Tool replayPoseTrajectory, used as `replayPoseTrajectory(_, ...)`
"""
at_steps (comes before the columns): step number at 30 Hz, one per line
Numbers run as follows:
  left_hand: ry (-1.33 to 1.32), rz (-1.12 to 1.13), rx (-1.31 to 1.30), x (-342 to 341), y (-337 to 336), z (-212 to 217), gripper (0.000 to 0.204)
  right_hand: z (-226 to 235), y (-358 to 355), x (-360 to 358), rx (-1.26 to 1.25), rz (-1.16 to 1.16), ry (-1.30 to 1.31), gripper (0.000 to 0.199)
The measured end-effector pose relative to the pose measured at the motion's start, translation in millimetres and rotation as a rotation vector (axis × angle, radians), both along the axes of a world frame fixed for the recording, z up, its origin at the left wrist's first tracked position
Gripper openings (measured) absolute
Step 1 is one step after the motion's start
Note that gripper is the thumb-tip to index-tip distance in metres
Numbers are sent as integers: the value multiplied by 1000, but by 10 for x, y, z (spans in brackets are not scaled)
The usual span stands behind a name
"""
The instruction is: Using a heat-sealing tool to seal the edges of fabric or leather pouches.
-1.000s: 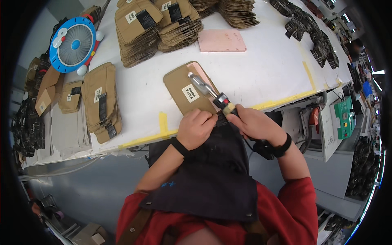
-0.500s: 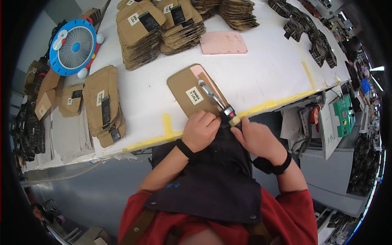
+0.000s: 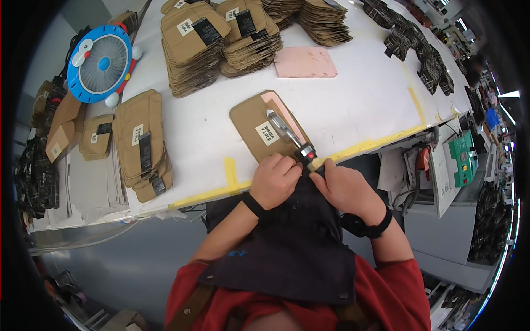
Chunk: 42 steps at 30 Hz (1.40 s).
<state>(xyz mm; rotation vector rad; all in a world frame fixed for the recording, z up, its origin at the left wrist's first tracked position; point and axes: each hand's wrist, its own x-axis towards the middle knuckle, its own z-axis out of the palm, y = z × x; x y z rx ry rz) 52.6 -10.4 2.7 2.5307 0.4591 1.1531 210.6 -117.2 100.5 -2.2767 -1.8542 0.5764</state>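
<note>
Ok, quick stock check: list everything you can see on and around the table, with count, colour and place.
Dark garment: one, navy, hanging off the near table edge.
Clamp tool: one, metal with black end, on a card.
Cardboard card: one, brown, under the clamp.
Pink sheet: one, far centre.
Card stacks: several, brown, far side.
Card pile: one, brown, left.
Fan: one, blue and white, far left.
Plaid pieces: many, dark, far right.
Table: one, white, yellow-taped edge.
Left hand, right hand: gripping the garment at the clamp.

My left hand (image 3: 280,180) is curled, knuckles up; my right hand (image 3: 343,187) lies close beside it, fingers bent; both forearms point forward.
</note>
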Motion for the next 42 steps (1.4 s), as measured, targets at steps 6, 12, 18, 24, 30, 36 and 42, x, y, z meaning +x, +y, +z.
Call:
replayPoseTrajectory(6,-11,-1,17,38,3,-20,8,-120,479,109,64,33,-29,41)
replayPoseTrajectory(12,12,-14,7,13,31,-23,8,-125,714,89,-4,-1,30,43)
replayPoseTrajectory(18,-52,-23,5,17,21,-11,15,-102,-163,-10,-19,-58,-11,39)
replayPoseTrajectory(24,-56,4,40,51,25,-31,13,-268,60,22,68,-83,22,40)
replayPoseTrajectory(30,-62,-6,43,55,24,-6,14,-242,-7,148,74,-225,269,41)
replayPoseTrajectory(36,-57,2,41,40,20,-26,13,-258,-481,-4,54,-125,46,38)
replayPoseTrajectory(42,-14,-13,32,33,32,-46,12,-353,-275,18,94,-89,49,38)
